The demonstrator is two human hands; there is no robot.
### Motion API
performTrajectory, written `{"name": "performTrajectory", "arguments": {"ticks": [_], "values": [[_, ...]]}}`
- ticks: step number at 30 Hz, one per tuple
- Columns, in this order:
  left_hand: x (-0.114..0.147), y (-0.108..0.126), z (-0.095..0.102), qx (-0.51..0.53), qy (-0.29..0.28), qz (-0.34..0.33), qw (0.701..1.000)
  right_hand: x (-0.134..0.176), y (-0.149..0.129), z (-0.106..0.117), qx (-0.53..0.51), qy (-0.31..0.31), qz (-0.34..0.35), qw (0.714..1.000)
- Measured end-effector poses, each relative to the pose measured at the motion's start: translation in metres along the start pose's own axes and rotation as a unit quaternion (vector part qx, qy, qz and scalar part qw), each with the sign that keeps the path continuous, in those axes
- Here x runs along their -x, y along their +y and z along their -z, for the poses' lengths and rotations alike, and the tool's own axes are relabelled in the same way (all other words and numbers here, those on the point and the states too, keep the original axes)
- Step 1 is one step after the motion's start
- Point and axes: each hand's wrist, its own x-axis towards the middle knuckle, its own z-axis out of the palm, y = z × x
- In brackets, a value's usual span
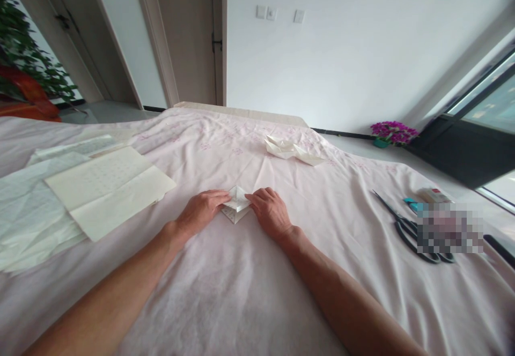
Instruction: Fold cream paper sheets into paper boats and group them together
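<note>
Head view, folded paper (236, 201), hands (270, 209) hiding corners

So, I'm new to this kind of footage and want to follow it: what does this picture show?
There's no machine: a person works bare-handed, and one camera worn on the head looks forward and down. The left hand and right hand hold a small folded paper between them, above a pink cloth. Sheets lie to the left, a larger folded piece farther ahead, and scissors to the right. A pixelated patch there hides whatever is behind it.
</note>
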Motion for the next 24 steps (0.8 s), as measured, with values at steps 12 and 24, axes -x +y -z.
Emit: {"name": "performTrajectory", "arguments": {"ticks": [12, 24], "values": [[-0.003, 0.018, 0.009, -0.054, -0.007, 0.010, 0.998, -0.003, 0.001, -0.001, -0.013, -0.016, 0.000, 1.000], [-0.004, 0.015, 0.010, -0.026, 0.012, 0.146, 0.989, -0.010, 0.001, -0.004, -0.009, -0.034, -0.060, 0.998]]}}
